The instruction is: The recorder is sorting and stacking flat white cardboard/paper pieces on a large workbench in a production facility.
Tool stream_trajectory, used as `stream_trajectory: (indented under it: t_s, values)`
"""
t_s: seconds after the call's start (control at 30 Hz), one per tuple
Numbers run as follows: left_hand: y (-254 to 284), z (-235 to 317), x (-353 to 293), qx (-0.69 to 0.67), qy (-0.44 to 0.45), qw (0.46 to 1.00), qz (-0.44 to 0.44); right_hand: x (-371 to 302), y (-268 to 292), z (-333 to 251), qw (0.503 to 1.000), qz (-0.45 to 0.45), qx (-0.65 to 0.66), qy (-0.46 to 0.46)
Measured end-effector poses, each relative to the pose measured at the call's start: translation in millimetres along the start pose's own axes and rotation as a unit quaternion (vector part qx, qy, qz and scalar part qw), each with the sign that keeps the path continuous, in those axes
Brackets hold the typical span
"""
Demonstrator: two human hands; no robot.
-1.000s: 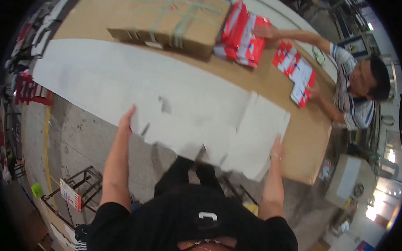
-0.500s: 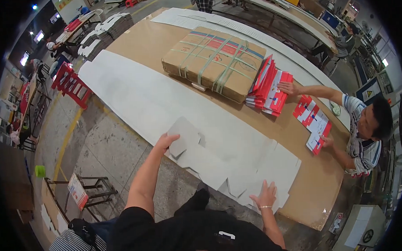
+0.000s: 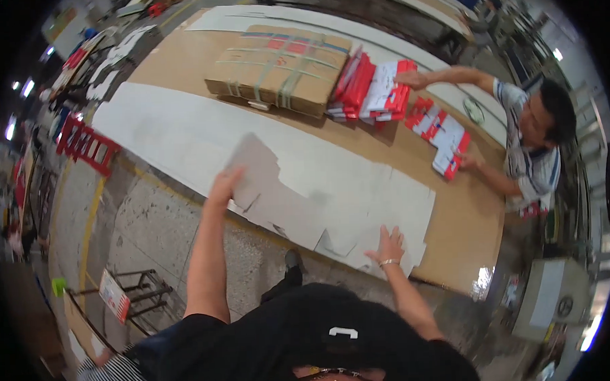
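A flat die-cut cardboard sheet (image 3: pixel 254 169), pale grey with notched edges, lies along the near side of the table. Its left end is tilted up in my left hand (image 3: pixel 225 185), fingers closed over the edge. My right hand (image 3: pixel 387 247) rests with fingers spread on the white sheet surface near its right end. White sheets (image 3: pixel 162 128) spread out underneath and to the left. Where the lifted sheet ends and the ones below begin is hard to make out toward the right.
Beyond the sheets stands a strapped brown carton (image 3: pixel 274 74). Right of it is a stack of red and white folded boxes (image 3: pixel 375 87). A co-worker (image 3: pixel 531 135) across the table handles a red and white flat box (image 3: pixel 444 135). Red stools (image 3: pixel 87 146) stand left; a metal-framed stand (image 3: pixel 137 290) is lower left.
The left end of the sheet has risen, with more of its greyish face showing. My right hand keeps its place with fingers spread. The whole view has shifted and tilted.
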State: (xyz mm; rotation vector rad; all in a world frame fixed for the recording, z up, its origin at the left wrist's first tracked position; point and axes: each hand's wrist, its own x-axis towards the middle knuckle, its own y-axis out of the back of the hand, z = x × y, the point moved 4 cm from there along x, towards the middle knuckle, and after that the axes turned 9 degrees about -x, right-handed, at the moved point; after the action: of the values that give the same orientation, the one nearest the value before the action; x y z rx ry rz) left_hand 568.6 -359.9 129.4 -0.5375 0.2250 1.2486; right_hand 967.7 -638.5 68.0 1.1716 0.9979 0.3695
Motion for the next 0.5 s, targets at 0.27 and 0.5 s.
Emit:
stream_trajectory:
  t_s: [0.27, 0.5]
  values:
    - [56.3, -60.2, 37.8, -0.034, -0.064, 0.996, 0.046, 12.0, -4.2, -5.7, 0.999, 0.017, 0.016, 0.030]
    - [-220.6, -41.2, -81.6, 0.623, -0.405, 0.667, 0.056, 8.2, -8.0, 26.6, 1.000, 0.012, 0.009, 0.004]
